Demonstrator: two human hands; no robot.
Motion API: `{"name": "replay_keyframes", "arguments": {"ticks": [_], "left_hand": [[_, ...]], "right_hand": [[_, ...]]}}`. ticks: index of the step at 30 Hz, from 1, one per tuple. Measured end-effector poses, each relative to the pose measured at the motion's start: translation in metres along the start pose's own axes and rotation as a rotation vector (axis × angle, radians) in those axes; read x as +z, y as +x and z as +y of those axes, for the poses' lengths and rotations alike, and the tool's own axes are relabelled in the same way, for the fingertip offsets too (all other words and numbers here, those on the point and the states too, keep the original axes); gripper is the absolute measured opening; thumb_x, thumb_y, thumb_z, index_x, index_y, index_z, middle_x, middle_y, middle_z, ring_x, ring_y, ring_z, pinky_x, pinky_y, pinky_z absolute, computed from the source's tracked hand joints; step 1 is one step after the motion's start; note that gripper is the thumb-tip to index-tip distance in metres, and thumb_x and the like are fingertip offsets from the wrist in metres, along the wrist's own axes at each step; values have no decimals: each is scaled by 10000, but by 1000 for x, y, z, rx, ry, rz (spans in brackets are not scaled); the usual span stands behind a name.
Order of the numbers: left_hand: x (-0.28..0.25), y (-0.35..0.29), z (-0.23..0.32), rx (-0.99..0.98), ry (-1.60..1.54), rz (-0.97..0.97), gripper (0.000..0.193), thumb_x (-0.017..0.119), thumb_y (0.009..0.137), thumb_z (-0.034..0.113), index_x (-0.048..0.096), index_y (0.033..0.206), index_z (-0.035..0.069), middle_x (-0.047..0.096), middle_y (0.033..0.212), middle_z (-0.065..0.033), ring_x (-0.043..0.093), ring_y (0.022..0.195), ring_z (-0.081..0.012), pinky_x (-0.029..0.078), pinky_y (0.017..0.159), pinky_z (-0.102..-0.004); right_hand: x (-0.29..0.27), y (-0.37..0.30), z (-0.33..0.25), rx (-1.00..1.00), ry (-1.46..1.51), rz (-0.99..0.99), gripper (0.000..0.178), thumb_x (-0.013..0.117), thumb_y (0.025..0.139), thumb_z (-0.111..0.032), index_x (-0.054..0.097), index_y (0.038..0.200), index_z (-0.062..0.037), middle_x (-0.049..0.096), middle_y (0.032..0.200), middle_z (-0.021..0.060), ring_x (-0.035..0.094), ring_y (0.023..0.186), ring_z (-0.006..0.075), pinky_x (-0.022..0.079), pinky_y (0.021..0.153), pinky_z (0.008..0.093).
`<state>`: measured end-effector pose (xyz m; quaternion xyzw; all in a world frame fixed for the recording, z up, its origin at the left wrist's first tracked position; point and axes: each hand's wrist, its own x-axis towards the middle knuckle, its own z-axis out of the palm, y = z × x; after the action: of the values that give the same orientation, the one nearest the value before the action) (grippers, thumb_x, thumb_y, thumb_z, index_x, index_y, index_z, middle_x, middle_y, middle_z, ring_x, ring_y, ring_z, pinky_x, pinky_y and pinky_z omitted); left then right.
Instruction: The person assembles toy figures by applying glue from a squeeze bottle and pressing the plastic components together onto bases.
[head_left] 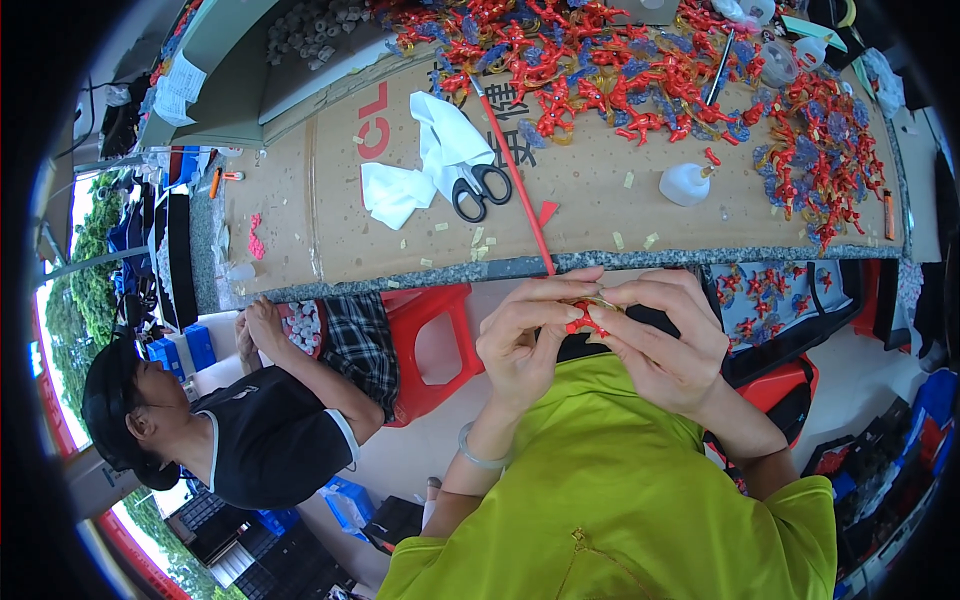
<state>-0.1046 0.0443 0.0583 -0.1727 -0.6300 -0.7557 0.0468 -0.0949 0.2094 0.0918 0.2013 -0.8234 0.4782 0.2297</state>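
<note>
Between my two hands, close to my body and just off the table's front edge, is a small red plastic figure [588, 322] with a yellowish translucent part. My left hand [530, 325] pinches it from the left, thumb and fingers drawn together. From the other side my right hand [665, 340] grips it with its fingertips. The fingers cover much of the figure. Ahead of my hands lies a long red-handled brush [515, 180], its handle end at the table edge. Black-handled scissors [482, 193] rest beside white cloth pieces [440, 150].
Red figures with blue and amber translucent parts [620, 85] heap along the table's far side. A white squeeze bottle [686, 184] stands at right. More figures lie in a dark tray [760, 310] below the edge. At left a co-worker [270, 430] sits near a red stool [430, 340].
</note>
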Motion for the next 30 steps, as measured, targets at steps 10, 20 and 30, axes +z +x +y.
{"name": "replay_keyframes", "arguments": {"ticks": [10,20,30], "left_hand": [[-3,8,3,239,245,-21,101,606,826,-114,537,829,-40,679,938,-242,641,1000,-440,569,819,-460],[1,0,3,54,124,27,81,623,843,-78,578,906,-52,671,982,-234,669,976,-332,574,814,-390],[-6,-3,4,-620,-222,55,209,611,880,-35,521,1068,-47,647,1006,-129,670,886,-186,593,701,-280]], "right_hand": [[3,-6,2,-40,-40,29,305,765,593,-20,737,896,-33,653,913,85,600,826,234,487,699,325],[3,-5,5,76,24,18,314,774,613,-16,733,923,-37,649,928,72,597,810,218,479,696,321],[0,-4,14,385,159,-112,266,728,724,-13,712,989,-10,644,976,111,609,820,219,501,717,299]]}}
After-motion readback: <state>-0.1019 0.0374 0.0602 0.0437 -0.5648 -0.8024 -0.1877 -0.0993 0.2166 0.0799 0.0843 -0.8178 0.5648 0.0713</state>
